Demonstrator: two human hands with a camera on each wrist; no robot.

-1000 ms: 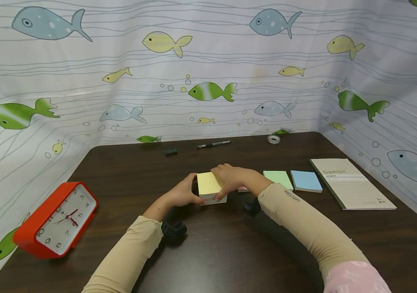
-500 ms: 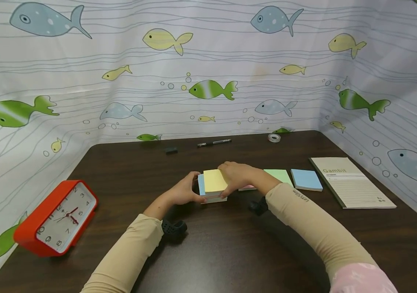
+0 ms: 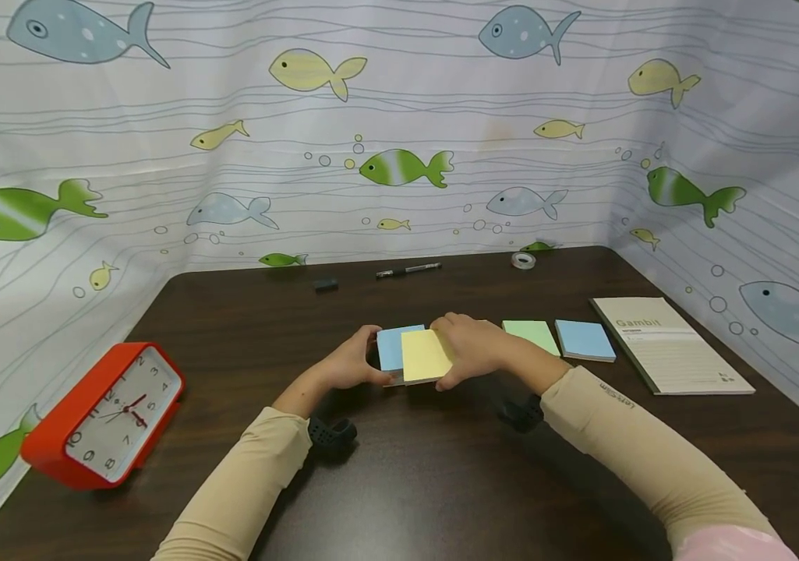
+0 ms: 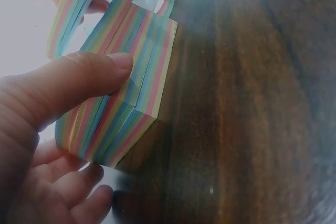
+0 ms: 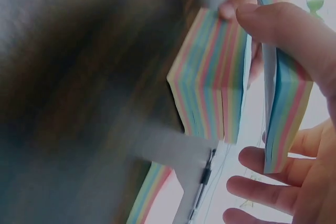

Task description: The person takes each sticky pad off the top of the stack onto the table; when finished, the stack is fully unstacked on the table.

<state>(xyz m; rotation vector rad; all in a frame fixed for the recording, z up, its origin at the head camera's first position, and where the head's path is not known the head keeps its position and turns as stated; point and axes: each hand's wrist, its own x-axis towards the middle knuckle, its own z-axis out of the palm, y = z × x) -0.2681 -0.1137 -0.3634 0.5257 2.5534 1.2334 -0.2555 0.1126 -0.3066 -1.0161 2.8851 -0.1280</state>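
In the head view, near the centre, the person's left hand (image 3: 346,365) grips a stack of note pads (image 3: 390,347), blue uppermost, and the right hand (image 3: 472,349) holds a yellow-topped pad (image 3: 424,356) just right of it. A green pad (image 3: 531,335) and a blue pad (image 3: 585,340) lie singly on the surface (image 3: 399,467), right of centre. The work looks partly done, with the gripped pads left to place; whether the stack is growing or shrinking cannot be told. The left forearm (image 3: 245,487) rises from the lower left, the right forearm (image 3: 641,452) from the lower right.

In the left wrist view, the thumb presses the stack's striped side, left of centre, with fingers curled opposite.

In the right wrist view, thumb and fingers pinch the yellow-topped pad at the right, a gap parting it from the stack; a pink-topped pad (image 5: 165,196) lies at lower centre.
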